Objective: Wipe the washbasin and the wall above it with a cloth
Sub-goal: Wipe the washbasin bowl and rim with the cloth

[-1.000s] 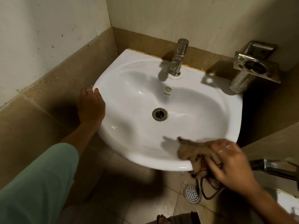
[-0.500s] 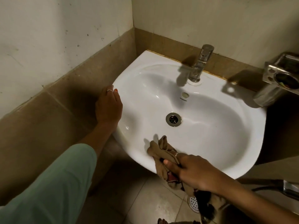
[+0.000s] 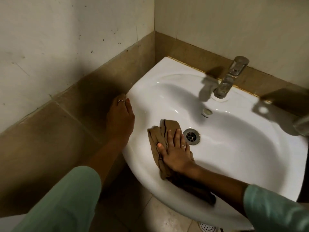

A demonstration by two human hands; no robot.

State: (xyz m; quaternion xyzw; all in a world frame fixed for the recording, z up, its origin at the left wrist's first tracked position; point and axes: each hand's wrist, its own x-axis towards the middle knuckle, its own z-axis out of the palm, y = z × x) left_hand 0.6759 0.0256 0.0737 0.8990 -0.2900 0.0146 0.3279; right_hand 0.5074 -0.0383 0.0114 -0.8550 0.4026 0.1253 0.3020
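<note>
A white washbasin (image 3: 242, 148) is fixed in the corner below a pale wall (image 3: 225, 27). My right hand (image 3: 175, 151) lies flat on a brown cloth (image 3: 160, 133), pressing it against the inner left slope of the bowl, just left of the metal drain (image 3: 191, 136). The cloth trails back over the front rim under my forearm. My left hand (image 3: 120, 121) grips the basin's left rim, its fingers curled over the edge beside the tiled wall.
A chrome tap (image 3: 229, 79) stands at the back of the basin. Brown tiles (image 3: 50, 131) line the lower walls, and the pale left wall (image 3: 50, 39) shows dark specks. A floor drain (image 3: 207, 227) lies below the basin. A metal holder (image 3: 302, 124) sits at the right edge.
My right hand has carried the cloth from the front rim up into the bowl beside the drain, now pressing it flat. The view shifted left. My left hand stays on the rim.
</note>
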